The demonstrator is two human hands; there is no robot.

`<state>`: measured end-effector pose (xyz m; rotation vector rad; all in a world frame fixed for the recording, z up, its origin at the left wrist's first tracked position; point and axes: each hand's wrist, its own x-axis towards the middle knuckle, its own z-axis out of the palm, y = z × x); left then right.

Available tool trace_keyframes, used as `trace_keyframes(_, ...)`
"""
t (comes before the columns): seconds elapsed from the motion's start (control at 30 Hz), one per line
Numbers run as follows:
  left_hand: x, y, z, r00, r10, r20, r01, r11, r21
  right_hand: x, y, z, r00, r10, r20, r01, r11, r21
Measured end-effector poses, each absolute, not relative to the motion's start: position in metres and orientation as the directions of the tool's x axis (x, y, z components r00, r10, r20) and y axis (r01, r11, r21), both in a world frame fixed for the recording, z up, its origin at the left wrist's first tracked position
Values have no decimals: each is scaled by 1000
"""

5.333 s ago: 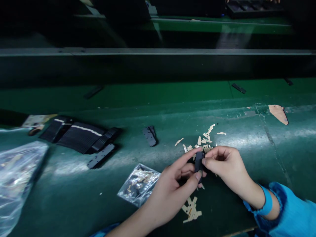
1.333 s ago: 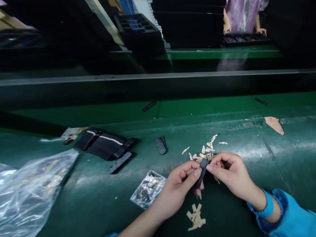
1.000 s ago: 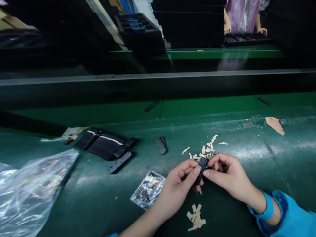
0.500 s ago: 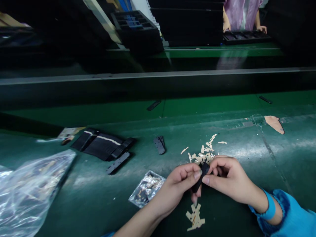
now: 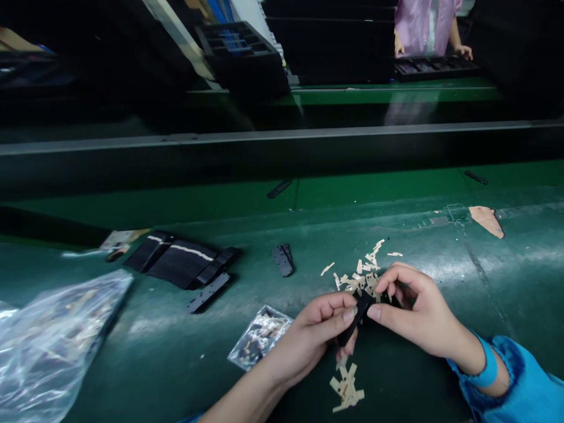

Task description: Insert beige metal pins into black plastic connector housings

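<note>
Black part [image 5: 359,314] sits between hands [image 5: 315,323] [image 5: 423,308], left pinching it.

One left hand [image 5: 319,326], one right hand [image 5: 416,308], one hand-held black part [image 5: 356,317], two piles of cream strips [image 5: 348,388], one large clear bag [image 5: 66,341], one small clear bag [image 5: 259,337], two overlapping perforated plates [image 5: 281,260], one further perforated plate [image 5: 208,292], two rear dark slats [image 5: 278,188], one brown scrap [image 5: 486,221], one co-worker [image 5: 418,29]

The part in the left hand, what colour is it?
Black. The head view shows the part in the left hand.
</note>
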<state>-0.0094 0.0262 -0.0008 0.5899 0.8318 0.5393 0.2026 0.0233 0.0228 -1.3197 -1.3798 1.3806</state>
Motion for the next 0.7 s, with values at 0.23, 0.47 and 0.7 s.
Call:
trace_keyframes(0.23,-9,26,1,560,647,-517,-192,709,679,201,24,23,-186,971,-148,75,-136,-988)
trace_keyframes(0.47,-9,27,2,568,641,-516,-176,708,684,202,25,22,-192,965,-177,65,-168,-984)
trace_keyframes(0.7,-10,26,2,582,638,-504,-170,701,692,201,26,21,-222,948,-228,32,-226,-974)
